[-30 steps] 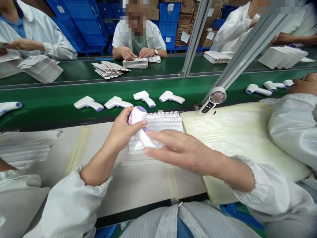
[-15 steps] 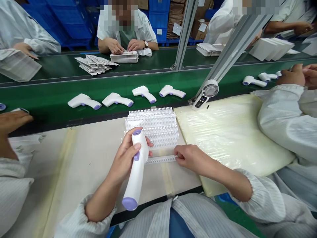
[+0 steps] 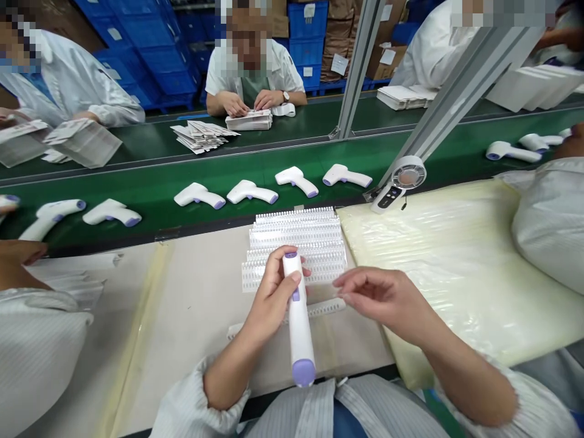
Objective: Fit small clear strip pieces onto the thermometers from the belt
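Note:
My left hand (image 3: 276, 292) is wrapped round a white infrared thermometer (image 3: 300, 328) with purple ends. Its handle points toward me, and my thumb lies beside the purple trigger. My right hand (image 3: 383, 298) is just right of it, thumb and forefinger a little apart; whether something tiny clings to the fingertips I cannot make out. Close below those fingertips is the end of a loose label strip (image 3: 326, 307), which passes behind the thermometer and my left wrist. Beyond my hands lie several rows of small white labels on clear strips (image 3: 296, 234), partly hidden by my left hand.
Several more thermometers (image 3: 253, 193) lie along the green conveyor (image 3: 159, 173). A handheld fan (image 3: 399, 182) leans by the metal post. Yellowish wrapped foam (image 3: 447, 255) covers the right side. Co-workers sit at both sides and opposite, near stacked paper pieces (image 3: 204, 135).
The view has swung left. My right hand has come off the strip's end, its fingers loosening. The loose strip now lies tilted, and the thermometer's handle has turned to point straighter toward me.

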`<state>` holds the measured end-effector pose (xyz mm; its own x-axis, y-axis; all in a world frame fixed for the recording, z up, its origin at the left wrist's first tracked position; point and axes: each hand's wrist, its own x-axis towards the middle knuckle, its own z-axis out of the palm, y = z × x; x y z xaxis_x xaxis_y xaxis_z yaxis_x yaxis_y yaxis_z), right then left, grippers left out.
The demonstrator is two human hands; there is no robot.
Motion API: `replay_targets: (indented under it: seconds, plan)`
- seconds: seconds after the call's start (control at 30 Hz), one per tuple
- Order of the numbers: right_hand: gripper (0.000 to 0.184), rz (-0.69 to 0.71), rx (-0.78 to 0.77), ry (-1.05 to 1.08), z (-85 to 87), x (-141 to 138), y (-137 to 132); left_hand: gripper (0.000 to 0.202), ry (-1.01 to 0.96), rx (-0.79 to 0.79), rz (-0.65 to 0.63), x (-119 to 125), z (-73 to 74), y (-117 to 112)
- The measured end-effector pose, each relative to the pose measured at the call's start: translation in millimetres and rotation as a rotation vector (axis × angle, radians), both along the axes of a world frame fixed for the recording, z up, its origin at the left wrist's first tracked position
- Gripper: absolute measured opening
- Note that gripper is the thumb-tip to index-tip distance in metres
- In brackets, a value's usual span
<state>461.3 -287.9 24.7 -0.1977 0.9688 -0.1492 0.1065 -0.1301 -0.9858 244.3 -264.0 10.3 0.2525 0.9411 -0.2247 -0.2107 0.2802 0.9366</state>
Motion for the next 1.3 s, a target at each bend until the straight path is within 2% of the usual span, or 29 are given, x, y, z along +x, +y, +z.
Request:
replay_targets:
  seconds: [0.1,0.2,0.43,1.0,1.1,1.2,1.3]
  plan:
    - [0.013,-0.149,-0.012,0.341,6.7,-27.5,7.6,0.035,0.042,0.052,-0.030,7.8,6.6,-5.5]
    - [0.013,-0.207,-0.032,0.484,3.5,-50.5,14.0,0.033,0.089,0.084,0.007,12.5,7.4,-10.4]
    - [0.011,-0.266,0.013,0.482,-5.5,-61.9,18.1,0.041,0.109,0.059,0.037,12.9,3.2,-16.6]
    - [0.008,-0.307,0.090,0.383,-3.9,-64.1,20.4,0.034,0.180,0.098,0.074,14.7,6.1,-14.4]
    - [0.009,-0.318,0.111,0.353,-1.2,-65.8,19.8,0.032,0.175,0.123,0.082,14.2,2.6,-12.9]
    - [0.022,-0.333,0.040,0.444,0.3,-67.9,21.3,0.029,0.135,0.131,0.106,12.7,-4.7,-14.0]
    - [0.039,-0.300,-0.179,0.659,0.5,-67.4,25.2,0.025,0.021,0.145,0.107,9.5,-8.4,-17.8]
